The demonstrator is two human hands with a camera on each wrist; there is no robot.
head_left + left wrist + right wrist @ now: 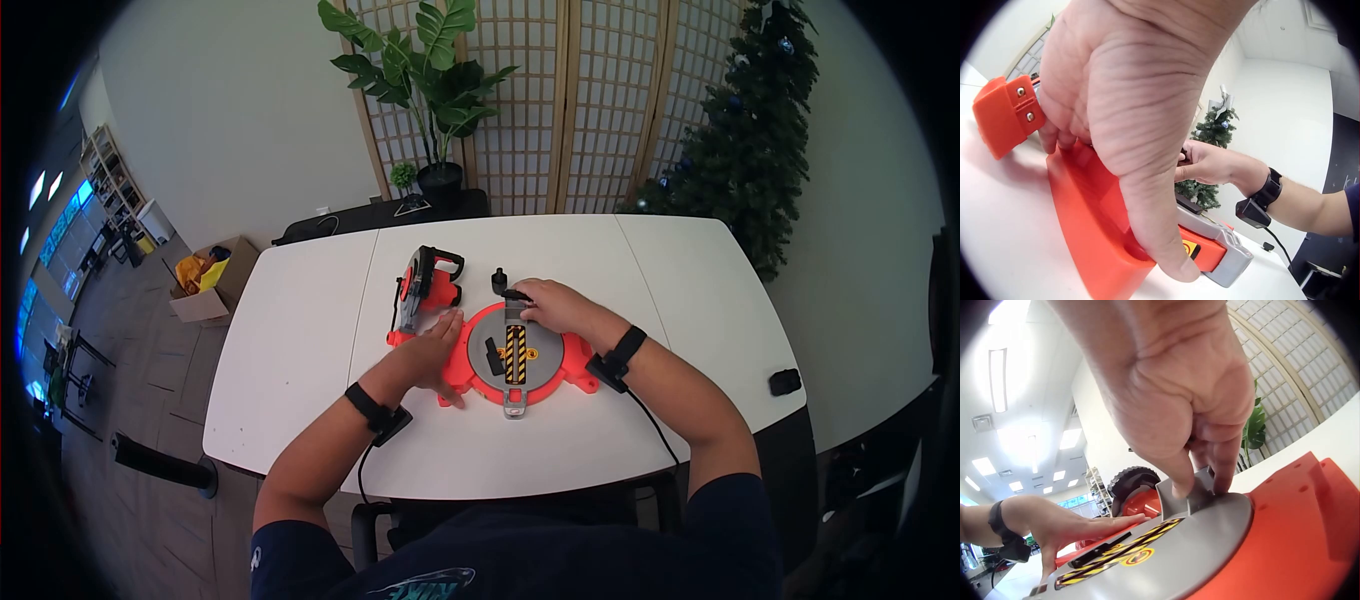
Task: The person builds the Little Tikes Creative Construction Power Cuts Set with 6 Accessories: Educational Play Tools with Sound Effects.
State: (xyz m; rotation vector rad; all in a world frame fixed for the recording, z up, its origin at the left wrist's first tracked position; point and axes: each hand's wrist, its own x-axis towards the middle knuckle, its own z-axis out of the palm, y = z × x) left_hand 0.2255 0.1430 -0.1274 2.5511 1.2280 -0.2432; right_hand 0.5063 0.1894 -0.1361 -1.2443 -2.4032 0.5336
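Observation:
The red base (458, 366) with a grey round plate (1172, 562) lies on the table. My left hand (430, 355) rests on the base's left side, fingers extended and thumb spread, as the left wrist view (1141, 112) also shows. At the plate's far edge, my right hand (560, 306) pinches a small black piece (516, 295) by the grey bracket (1175, 499); the fingers (1225, 462) partly hide it. A black bar (493, 357) lies on the plate beside the striped strip (515, 355). The toy saw (430, 282) stands behind my left hand.
A black knob-like part (499, 281) stands on the white table (300, 350) just beyond the plate. A small black object (785, 381) sits at the table's right edge. Behind the table are a potted plant (440, 180) and a decorated tree (750, 150); a cardboard box (235, 280) is at left.

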